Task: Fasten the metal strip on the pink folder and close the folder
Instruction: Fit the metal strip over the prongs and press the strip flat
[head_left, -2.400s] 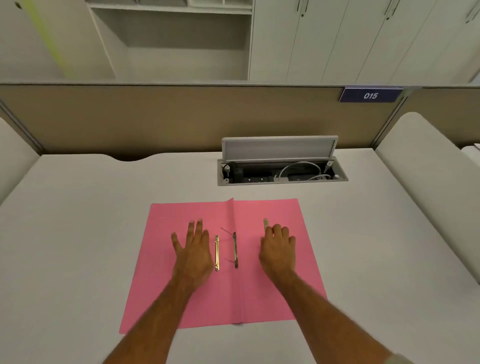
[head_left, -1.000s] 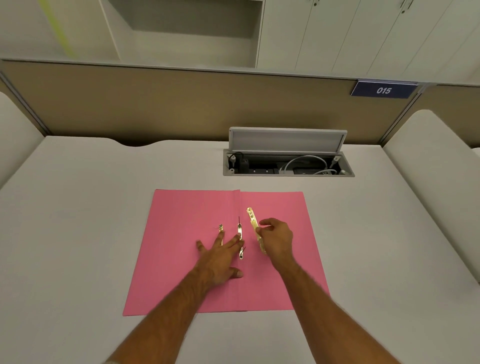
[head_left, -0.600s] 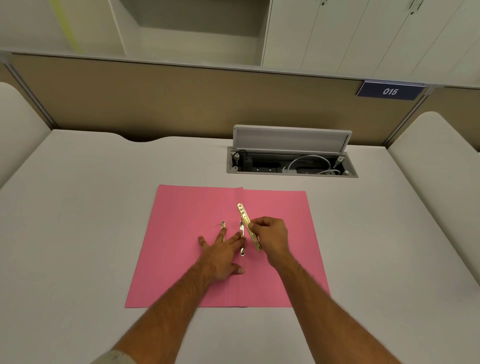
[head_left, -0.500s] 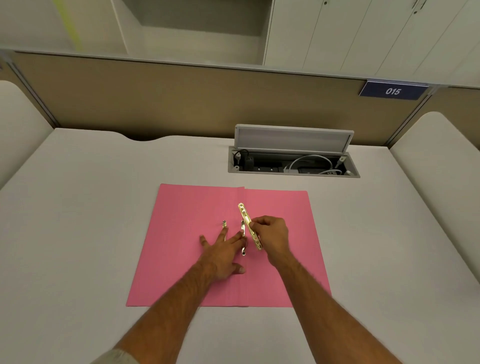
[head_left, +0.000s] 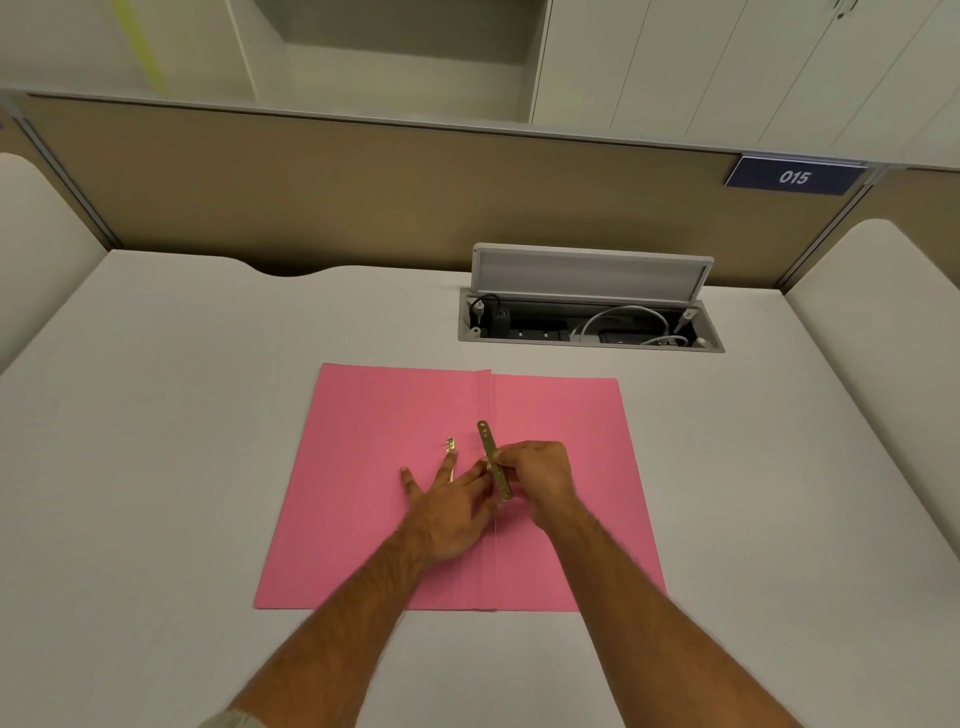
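Observation:
The pink folder (head_left: 363, 499) lies open and flat on the white desk. My right hand (head_left: 540, 475) pinches a gold metal strip (head_left: 487, 440) and holds it tilted right over the folder's centre crease. My left hand (head_left: 452, 506) rests flat on the folder's left half, fingers spread, fingertips at the crease beside the strip. Under its fingers lies a second gold strip (head_left: 450, 443), of which only the far tip shows. The fastener prongs at the crease are hidden behind my fingers.
An open cable box (head_left: 589, 325) with its lid up and white cables inside is set into the desk (head_left: 182, 415) behind the folder. A tan partition (head_left: 363, 192) with a blue "015" sign (head_left: 795, 176) closes off the back. Rounded white side panels flank the desk.
My right hand picked the gold strip up off the right half and carried it left to the crease. My left hand slid right, covering the other strip, fingers now at the crease.

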